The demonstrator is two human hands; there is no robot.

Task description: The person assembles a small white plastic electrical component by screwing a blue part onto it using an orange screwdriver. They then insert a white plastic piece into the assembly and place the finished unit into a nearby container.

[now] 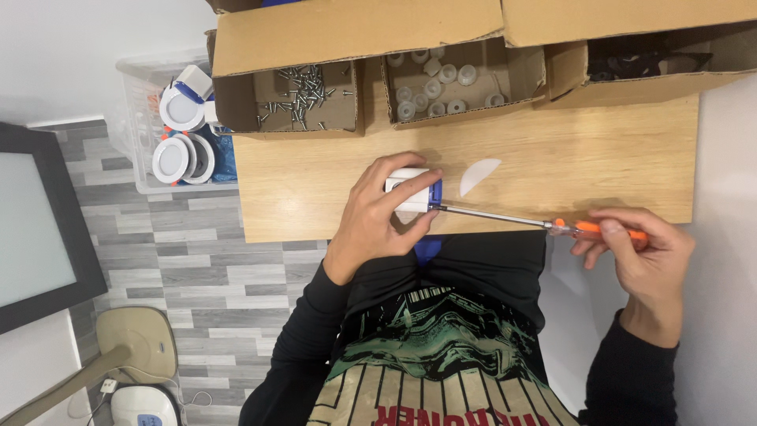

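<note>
My right hand [639, 248] pinches the orange-handled screwdriver [552, 225], fingers curled tight round the grip, shaft running level to the white and blue fitting [414, 189]. My left hand [378, 213] clamps that fitting at the near edge of the wooden table [583, 158], fingers wrapped over it. I'd say I'm driving a screw into its side; next I must keep the tip seated and turn steadily. Beyond lie a white disc [479, 173], then cardboard boxes of screws [303, 95] and white caps [441, 87].
</note>
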